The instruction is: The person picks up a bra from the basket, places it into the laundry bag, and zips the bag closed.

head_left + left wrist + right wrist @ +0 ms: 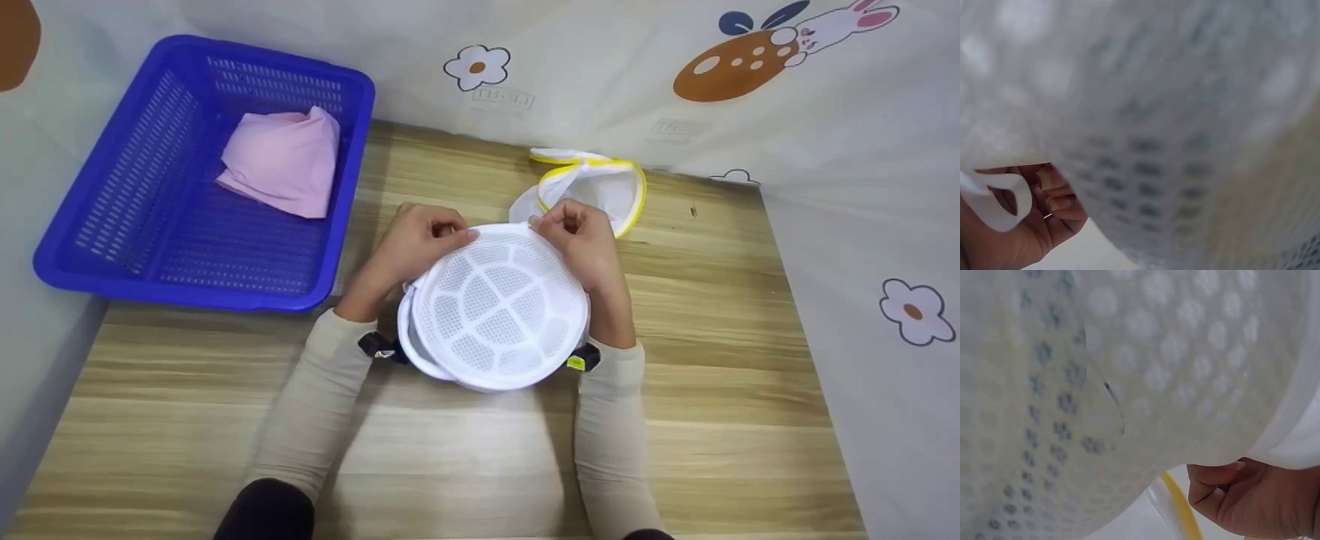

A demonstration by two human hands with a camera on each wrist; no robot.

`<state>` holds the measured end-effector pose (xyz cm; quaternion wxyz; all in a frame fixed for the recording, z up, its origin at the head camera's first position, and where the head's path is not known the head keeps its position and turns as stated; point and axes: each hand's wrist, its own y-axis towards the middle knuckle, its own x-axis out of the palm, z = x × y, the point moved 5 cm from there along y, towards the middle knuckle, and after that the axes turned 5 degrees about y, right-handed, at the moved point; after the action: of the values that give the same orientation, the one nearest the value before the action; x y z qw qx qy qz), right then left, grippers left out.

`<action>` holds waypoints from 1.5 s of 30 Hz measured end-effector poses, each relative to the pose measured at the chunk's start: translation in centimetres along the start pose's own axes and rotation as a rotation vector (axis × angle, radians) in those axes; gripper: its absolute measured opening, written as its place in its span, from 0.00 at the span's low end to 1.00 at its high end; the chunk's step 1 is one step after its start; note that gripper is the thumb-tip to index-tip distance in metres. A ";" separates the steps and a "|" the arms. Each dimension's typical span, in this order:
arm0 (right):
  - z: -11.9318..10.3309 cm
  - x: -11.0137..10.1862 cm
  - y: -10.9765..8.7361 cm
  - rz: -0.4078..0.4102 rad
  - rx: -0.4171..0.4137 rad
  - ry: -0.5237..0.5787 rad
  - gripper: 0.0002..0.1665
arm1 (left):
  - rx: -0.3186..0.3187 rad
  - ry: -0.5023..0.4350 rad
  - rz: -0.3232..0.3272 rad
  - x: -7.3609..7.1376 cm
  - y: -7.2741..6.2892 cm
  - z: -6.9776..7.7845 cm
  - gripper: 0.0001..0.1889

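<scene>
A round white mesh laundry bag [501, 307] with a spoked, wheel-like pattern on its lid is held up in front of me over the table. At its upper left edge my left hand [420, 238] pinches the rim between thumb and fingers. My right hand [581, 238] pinches the rim at the upper right. Bag mesh [1151, 112] fills most of the left wrist view, beside a white loop [1002, 205] near the palm. In the right wrist view, mesh [1134, 371] hides the fingertips of the right hand [1266, 498] in part.
Behind the right hand lies a second white mesh bag with yellow trim [637, 199]. A blue slotted basket [97, 281] at the left holds a folded pink garment [285, 161]. Patterned sheeting [600, 97] stands along the wooden table's [712, 420] back and sides.
</scene>
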<state>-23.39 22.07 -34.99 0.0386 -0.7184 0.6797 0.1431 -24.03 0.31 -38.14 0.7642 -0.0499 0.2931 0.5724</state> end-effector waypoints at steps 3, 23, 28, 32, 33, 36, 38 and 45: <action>-1.2 0.1 -0.4 0.006 0.015 0.003 0.09 | -0.011 0.007 -0.003 -0.1 0.0 -0.1 0.10; -2.8 0.2 -1.1 0.011 0.042 0.030 0.08 | 0.007 0.033 0.007 -0.3 0.0 0.1 0.10; -2.7 0.0 -1.1 0.010 0.060 0.027 0.09 | 0.004 0.030 0.003 -0.3 0.0 0.0 0.10; -2.5 -0.3 -1.1 0.014 0.073 0.049 0.09 | 0.013 0.036 0.014 -0.5 -0.1 0.0 0.10; -2.5 -0.3 -1.1 0.015 0.074 0.055 0.09 | 0.015 0.036 0.017 -0.6 -0.1 0.0 0.10; -2.4 -0.4 -1.1 0.017 0.080 0.060 0.09 | 0.012 0.034 0.016 -0.6 -0.1 0.0 0.10; -2.4 -0.4 -1.1 0.016 0.082 0.056 0.09 | 0.010 0.031 0.014 -0.6 -0.1 0.0 0.10; -2.5 -0.5 -1.1 0.015 0.077 0.057 0.09 | 0.012 0.027 0.021 -0.6 -0.1 0.0 0.10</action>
<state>-21.97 21.99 -32.65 0.0458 -0.7150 0.6909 0.0968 -24.09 -0.28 -37.86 0.7545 -0.0499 0.3073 0.5778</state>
